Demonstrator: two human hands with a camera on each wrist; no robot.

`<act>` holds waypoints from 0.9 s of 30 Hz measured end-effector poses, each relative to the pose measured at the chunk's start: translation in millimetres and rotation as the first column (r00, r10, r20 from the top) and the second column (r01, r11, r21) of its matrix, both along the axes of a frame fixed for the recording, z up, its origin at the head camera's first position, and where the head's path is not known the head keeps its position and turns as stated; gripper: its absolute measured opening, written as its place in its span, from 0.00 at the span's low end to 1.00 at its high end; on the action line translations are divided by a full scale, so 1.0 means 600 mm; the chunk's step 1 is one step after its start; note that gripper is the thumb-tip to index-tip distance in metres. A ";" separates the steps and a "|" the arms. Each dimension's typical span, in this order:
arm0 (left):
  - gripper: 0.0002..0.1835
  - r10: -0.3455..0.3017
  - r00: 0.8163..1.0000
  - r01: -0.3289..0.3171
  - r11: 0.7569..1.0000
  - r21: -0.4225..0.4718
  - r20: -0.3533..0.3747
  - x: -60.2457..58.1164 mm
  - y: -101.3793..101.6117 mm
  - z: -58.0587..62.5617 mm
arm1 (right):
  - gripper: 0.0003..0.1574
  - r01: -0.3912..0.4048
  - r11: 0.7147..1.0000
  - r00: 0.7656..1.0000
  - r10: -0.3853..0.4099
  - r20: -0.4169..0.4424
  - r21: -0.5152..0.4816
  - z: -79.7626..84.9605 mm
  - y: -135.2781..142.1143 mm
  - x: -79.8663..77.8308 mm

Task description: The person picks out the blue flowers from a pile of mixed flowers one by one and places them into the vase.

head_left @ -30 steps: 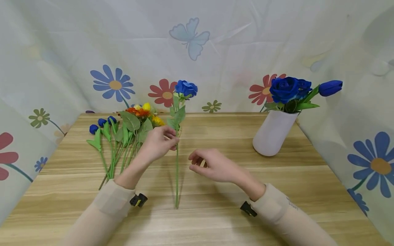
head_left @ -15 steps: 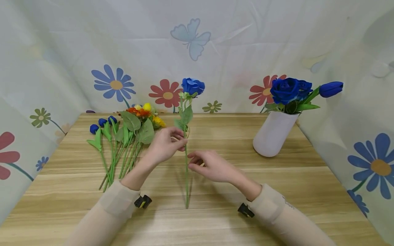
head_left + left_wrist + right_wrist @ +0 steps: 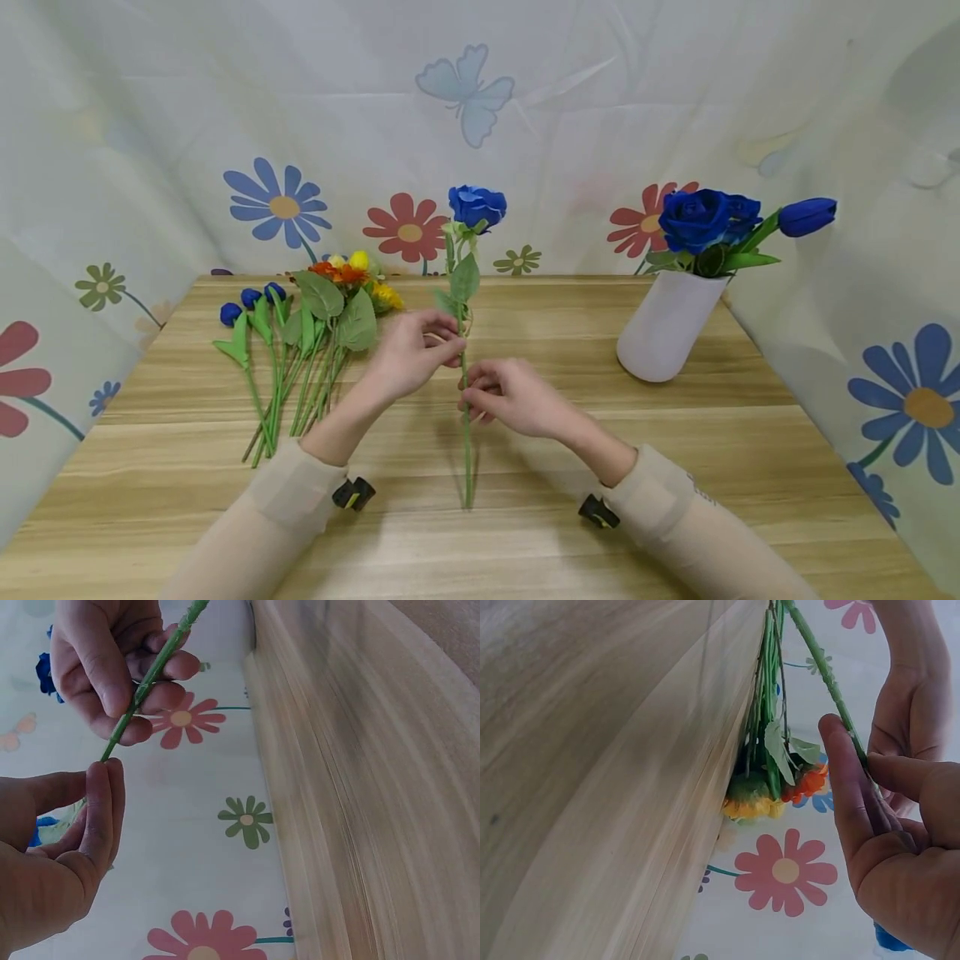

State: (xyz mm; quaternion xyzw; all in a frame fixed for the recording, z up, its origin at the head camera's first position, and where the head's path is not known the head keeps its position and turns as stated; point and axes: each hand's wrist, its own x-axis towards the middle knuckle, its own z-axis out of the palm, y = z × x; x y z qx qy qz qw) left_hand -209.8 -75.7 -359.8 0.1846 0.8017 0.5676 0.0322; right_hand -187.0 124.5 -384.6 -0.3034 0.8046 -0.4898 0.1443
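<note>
Over the light-brown wood-grained table [image 3: 570,533], a ruffled blue rose [image 3: 477,207] stood nearly upright, its slim green stem [image 3: 467,462] pinched by the left hand [image 3: 408,356] and, lower, the right hand [image 3: 522,402], apart from it a second earlier.

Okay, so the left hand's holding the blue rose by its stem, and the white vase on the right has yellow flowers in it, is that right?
Not quite: the flowers in the white vase on the right are blue, as the head view shows. The left hand does hold the blue rose by its stem.
</note>
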 end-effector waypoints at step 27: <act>0.14 0.004 0.999 -0.006 0.999 -0.034 -0.041 0.000 0.006 0.002 | 0.04 0.050 0.998 0.999 -0.050 0.000 -0.049 0.005 0.000 0.006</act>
